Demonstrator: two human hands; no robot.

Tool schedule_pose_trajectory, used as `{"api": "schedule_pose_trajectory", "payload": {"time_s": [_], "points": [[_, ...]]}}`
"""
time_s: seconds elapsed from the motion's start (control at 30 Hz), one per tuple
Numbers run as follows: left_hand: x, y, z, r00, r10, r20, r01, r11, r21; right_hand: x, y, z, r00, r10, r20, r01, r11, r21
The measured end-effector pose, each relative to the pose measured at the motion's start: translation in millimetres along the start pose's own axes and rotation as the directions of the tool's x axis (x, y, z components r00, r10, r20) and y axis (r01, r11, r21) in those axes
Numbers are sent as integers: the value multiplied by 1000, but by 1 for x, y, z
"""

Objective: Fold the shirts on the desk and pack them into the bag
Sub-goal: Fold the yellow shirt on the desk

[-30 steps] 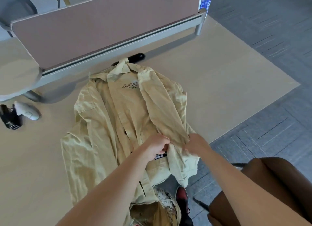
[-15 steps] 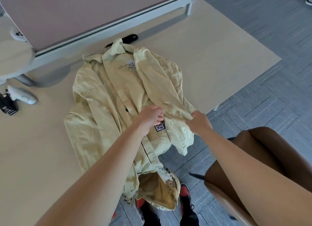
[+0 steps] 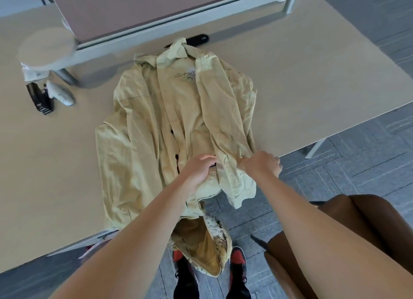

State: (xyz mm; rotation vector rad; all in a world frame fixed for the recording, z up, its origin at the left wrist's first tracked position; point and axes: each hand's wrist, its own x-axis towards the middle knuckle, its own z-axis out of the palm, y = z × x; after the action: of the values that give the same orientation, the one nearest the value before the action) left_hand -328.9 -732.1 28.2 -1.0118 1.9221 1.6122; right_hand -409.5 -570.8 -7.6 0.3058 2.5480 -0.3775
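A pale yellow shirt (image 3: 156,124) lies front up on the beige desk (image 3: 312,79), collar toward the far divider, hem hanging over the near edge. Its right sleeve is folded across the chest down to the hem. My left hand (image 3: 199,166) presses on the placket near the hem, fingers curled on the cloth. My right hand (image 3: 261,163) pinches the folded sleeve at the desk's edge. Below the edge, between my feet, an open camouflage bag (image 3: 207,249) with a tan lining stands on the floor.
A pinkish divider panel (image 3: 134,5) on a grey rail bounds the far side of the desk. A white controller (image 3: 60,93) and a black device (image 3: 40,97) lie at the left. A black object (image 3: 197,39) sits behind the collar. A brown chair (image 3: 335,242) stands at the right.
The view has shifted slightly. Both hands stay on the shirt near the hem; my right hand has drawn the folded sleeve a little further toward the desk's edge.
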Motion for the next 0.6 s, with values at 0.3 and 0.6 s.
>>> {"api": "schedule_pose_trajectory", "payload": {"time_s": [0.3, 0.6], "points": [[-53, 14, 12, 995, 101, 9, -101, 991, 82, -26, -3, -53, 917, -336, 213, 273, 921, 280], [-108, 44, -36, 980, 185, -72, -191, 979, -74, -90, -81, -110, 740, -554, 381, 265, 761, 593]]}}
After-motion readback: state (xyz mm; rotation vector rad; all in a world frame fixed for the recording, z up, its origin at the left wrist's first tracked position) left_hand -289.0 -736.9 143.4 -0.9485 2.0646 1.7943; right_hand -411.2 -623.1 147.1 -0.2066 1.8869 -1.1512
